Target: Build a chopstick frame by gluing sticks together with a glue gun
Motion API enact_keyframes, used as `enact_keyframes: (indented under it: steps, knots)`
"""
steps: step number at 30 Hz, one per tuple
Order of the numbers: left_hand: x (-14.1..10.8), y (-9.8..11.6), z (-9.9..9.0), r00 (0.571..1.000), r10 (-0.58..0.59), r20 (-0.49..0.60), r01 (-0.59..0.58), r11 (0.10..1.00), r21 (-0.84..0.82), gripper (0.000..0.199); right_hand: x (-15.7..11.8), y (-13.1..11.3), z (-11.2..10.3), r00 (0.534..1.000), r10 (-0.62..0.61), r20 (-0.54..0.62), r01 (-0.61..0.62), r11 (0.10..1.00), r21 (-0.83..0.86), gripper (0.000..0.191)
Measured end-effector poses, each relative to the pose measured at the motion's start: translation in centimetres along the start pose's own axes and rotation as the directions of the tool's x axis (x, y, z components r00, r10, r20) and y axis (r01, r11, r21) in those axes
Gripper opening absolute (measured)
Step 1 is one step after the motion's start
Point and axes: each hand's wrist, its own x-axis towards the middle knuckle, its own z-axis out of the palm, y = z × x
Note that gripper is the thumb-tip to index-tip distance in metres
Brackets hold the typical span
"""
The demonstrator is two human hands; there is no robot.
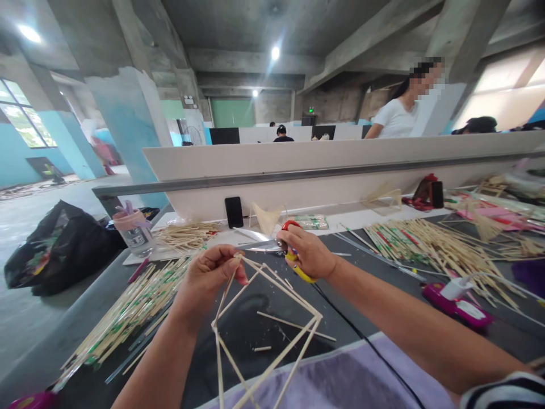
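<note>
My left hand [213, 272] pinches the top corner of a frame [293, 292] made of thin wooden sticks, which hangs over the dark table. In my right hand [313, 253] are scissors [264, 245] with yellow and red handles. Their blades are spread apart and point left, with the lower blade close to the fingertips of my left hand. Below the frame's upper part, a loose stick [298, 326] and a short stick piece [263, 349] lie on the table.
Bundled sticks [131, 307] lie left, more sticks [426, 250] right. A phone [234, 212] leans near the white divider [264, 156]. A cup [135, 233] stands back left. A purple power strip [457, 307] and black cable [366, 341] are at right. Beyond the divider is a person [395, 116].
</note>
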Motion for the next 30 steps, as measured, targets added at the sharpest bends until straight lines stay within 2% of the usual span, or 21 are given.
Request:
enact_keyframes:
  steps: [6,10,12,16,23,30]
  knots:
    - [0.2,-0.4,-0.4,1.000,0.010,0.028,-0.012,0.998,0.065,0.011,0.2,0.0,0.2,0.988,-0.138,0.064,0.145,0.982,-0.119,0.046]
    - [0.2,-0.4,-0.4,0.997,0.028,0.066,-0.037,0.991,0.132,0.013,0.4,0.0,0.5,0.983,-0.162,0.082,0.174,0.970,-0.171,0.044]
    - [0.2,-0.3,-0.4,0.996,0.029,0.088,-0.042,0.988,0.146,0.016,0.4,0.0,0.7,0.985,-0.163,0.064,0.173,0.965,-0.197,0.041]
    - [0.4,-0.5,-0.3,0.993,0.023,0.119,-0.037,0.993,0.111,0.010,0.4,-0.1,0.9,0.989,-0.147,0.031,0.151,0.964,-0.217,0.037]
    - [0.3,-0.9,-0.4,0.995,-0.006,0.095,-0.001,0.997,0.076,0.004,0.0,-0.2,1.5,0.990,-0.086,0.109,0.101,0.984,-0.143,0.045]
    - [0.4,-1.1,-0.4,0.997,-0.051,0.066,0.048,0.997,0.053,0.009,-0.6,-0.4,1.9,0.985,0.006,0.175,0.014,0.994,-0.112,0.042]
